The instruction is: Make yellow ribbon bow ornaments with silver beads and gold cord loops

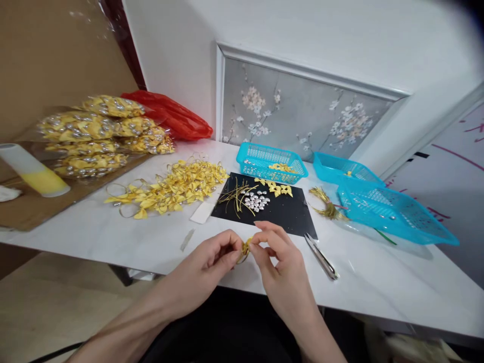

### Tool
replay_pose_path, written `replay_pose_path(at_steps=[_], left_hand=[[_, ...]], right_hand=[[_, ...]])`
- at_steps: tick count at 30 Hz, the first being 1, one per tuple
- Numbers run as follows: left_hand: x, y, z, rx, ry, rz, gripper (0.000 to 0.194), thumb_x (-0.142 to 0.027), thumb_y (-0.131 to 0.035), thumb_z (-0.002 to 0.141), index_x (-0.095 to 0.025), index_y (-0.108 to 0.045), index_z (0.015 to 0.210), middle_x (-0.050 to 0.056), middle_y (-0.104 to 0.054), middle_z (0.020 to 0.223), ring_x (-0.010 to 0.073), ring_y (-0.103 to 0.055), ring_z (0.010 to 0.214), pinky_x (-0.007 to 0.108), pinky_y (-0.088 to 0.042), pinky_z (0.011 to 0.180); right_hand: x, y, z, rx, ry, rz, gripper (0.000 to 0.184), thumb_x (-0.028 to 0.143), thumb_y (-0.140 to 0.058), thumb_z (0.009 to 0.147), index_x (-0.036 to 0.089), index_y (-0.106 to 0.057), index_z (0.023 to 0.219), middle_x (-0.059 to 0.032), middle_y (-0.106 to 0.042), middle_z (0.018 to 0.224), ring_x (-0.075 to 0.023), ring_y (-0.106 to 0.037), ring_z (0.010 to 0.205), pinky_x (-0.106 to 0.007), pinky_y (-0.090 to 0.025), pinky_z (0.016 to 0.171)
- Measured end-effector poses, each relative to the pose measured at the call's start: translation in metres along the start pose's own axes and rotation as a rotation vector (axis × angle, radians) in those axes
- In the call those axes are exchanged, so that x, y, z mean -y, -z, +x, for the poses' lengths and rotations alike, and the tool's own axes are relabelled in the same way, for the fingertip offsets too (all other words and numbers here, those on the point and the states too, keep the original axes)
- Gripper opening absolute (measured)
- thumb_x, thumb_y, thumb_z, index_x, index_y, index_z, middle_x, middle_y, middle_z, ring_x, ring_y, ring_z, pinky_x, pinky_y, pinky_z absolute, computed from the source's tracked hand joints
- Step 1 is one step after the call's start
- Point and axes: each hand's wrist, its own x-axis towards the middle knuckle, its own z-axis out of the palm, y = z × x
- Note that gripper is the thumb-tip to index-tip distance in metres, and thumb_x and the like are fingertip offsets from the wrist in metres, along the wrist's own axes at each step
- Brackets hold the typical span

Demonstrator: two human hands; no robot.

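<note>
A small yellow ribbon flower [245, 248] with a gold cord sits pinched between my two hands, just in front of the black mat [291, 214]. My left hand [217, 254] closes on its left side, thumb against finger. From the right, my right hand [278, 254] grips it in a pinch as well; the fingers hide much of it. On the mat lie loose gold cords [235, 197], a cluster of silver beads [256, 201] and several yellow ribbon pieces [280, 189]. Metal thread snips [321, 258] rest right of my right hand.
A heap of yellow ribbon flowers [177, 186] covers the left of the white table [151, 247]. Behind are bagged flowers [83, 128] and a red plastic bag [174, 118]. Blue baskets [272, 174] stand at the back and right, near a gold cord bundle [329, 209].
</note>
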Motion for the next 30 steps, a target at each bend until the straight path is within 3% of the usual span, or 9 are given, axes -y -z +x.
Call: replay_pose_path(at_steps=[3, 5, 8, 11, 15, 18, 22, 25, 30], left_hand=[[0.001, -0.001, -0.001, 0.009, 0.010, 0.007, 0.023, -0.034, -0.042, 0.098, -0.021, -0.047, 0.080, -0.004, -0.040, 0.075, 0.0150, -0.037, 0.071, 0.029, -0.033, 0.065], [0.002, -0.002, -0.002, -0.003, 0.023, -0.029, 0.022, -0.035, -0.044, 0.097, -0.022, -0.048, 0.081, -0.003, -0.043, 0.078, 0.0159, -0.041, 0.074, 0.029, -0.035, 0.068], [0.002, -0.005, -0.004, -0.096, 0.037, -0.100, 0.020, -0.034, -0.050, 0.095, -0.021, -0.054, 0.080, 0.000, -0.053, 0.095, 0.0183, -0.048, 0.090, 0.031, -0.037, 0.081], [-0.001, -0.006, -0.003, -0.202, 0.085, -0.167, 0.021, -0.035, -0.057, 0.091, -0.019, -0.061, 0.078, 0.002, -0.056, 0.108, 0.0195, -0.049, 0.101, 0.031, -0.035, 0.088], [-0.002, -0.002, 0.002, -0.138, 0.191, -0.301, 0.021, -0.038, -0.062, 0.087, -0.017, -0.065, 0.083, 0.000, -0.056, 0.085, 0.0144, -0.044, 0.076, 0.027, -0.036, 0.070], [-0.001, 0.001, 0.005, -0.124, 0.251, -0.339, 0.023, -0.040, -0.064, 0.086, -0.017, -0.065, 0.085, 0.000, -0.055, 0.082, 0.0129, -0.039, 0.068, 0.026, -0.033, 0.062], [-0.003, -0.003, 0.006, -0.234, 0.086, -0.110, 0.021, -0.034, -0.061, 0.088, -0.018, -0.061, 0.075, 0.001, -0.058, 0.089, 0.0162, -0.049, 0.083, 0.028, -0.037, 0.075], [-0.005, -0.012, 0.002, -0.283, 0.034, -0.010, 0.019, -0.032, -0.057, 0.090, -0.019, -0.060, 0.076, -0.001, -0.056, 0.078, 0.0153, -0.049, 0.076, 0.028, -0.038, 0.070], [-0.007, -0.018, 0.001, -0.215, 0.148, -0.396, 0.024, -0.036, -0.053, 0.093, -0.020, -0.050, 0.076, -0.005, -0.048, 0.066, 0.0101, -0.036, 0.056, 0.024, -0.028, 0.052]], right_hand=[[-0.002, -0.002, 0.002, 0.063, 0.007, -0.011, 0.016, 0.014, -0.052, 0.092, 0.022, -0.063, 0.082, -0.0005, -0.064, 0.085, -0.0133, -0.059, 0.075, -0.022, -0.044, 0.061], [-0.003, -0.004, 0.003, 0.026, 0.049, -0.033, 0.018, 0.012, -0.052, 0.092, 0.021, -0.061, 0.079, 0.0016, -0.059, 0.075, -0.0116, -0.055, 0.066, -0.023, -0.041, 0.059], [-0.004, -0.008, 0.001, -0.049, 0.141, -0.051, 0.020, 0.010, -0.050, 0.093, 0.019, -0.060, 0.078, -0.0001, -0.059, 0.078, -0.0116, -0.056, 0.071, -0.023, -0.043, 0.065], [-0.004, -0.010, -0.002, -0.045, 0.197, -0.060, 0.022, 0.009, -0.047, 0.095, 0.018, -0.060, 0.079, -0.0026, -0.060, 0.085, -0.0115, -0.057, 0.076, -0.022, -0.045, 0.070], [-0.006, -0.007, -0.004, -0.008, 0.209, -0.034, 0.022, 0.009, -0.047, 0.095, 0.019, -0.060, 0.080, -0.0025, -0.060, 0.085, -0.0113, -0.058, 0.078, -0.021, -0.045, 0.072], [-0.010, -0.003, -0.004, 0.019, 0.217, -0.051, 0.022, 0.006, -0.048, 0.094, 0.019, -0.060, 0.080, -0.0022, -0.060, 0.085, -0.0121, -0.058, 0.080, -0.022, -0.046, 0.074], [-0.013, -0.004, -0.003, -0.086, 0.245, -0.095, 0.021, 0.006, -0.047, 0.094, 0.018, -0.060, 0.082, -0.0038, -0.060, 0.086, -0.0129, -0.058, 0.078, -0.023, -0.047, 0.072], [-0.011, -0.007, -0.002, -0.167, 0.250, -0.114, 0.019, 0.008, -0.049, 0.094, 0.018, -0.061, 0.082, -0.0036, -0.060, 0.084, -0.0127, -0.058, 0.075, -0.023, -0.047, 0.070], [-0.008, -0.008, -0.004, -0.138, 0.245, -0.077, 0.021, 0.008, -0.048, 0.095, 0.018, -0.061, 0.081, -0.0037, -0.061, 0.085, -0.0120, -0.058, 0.076, -0.022, -0.047, 0.071]])
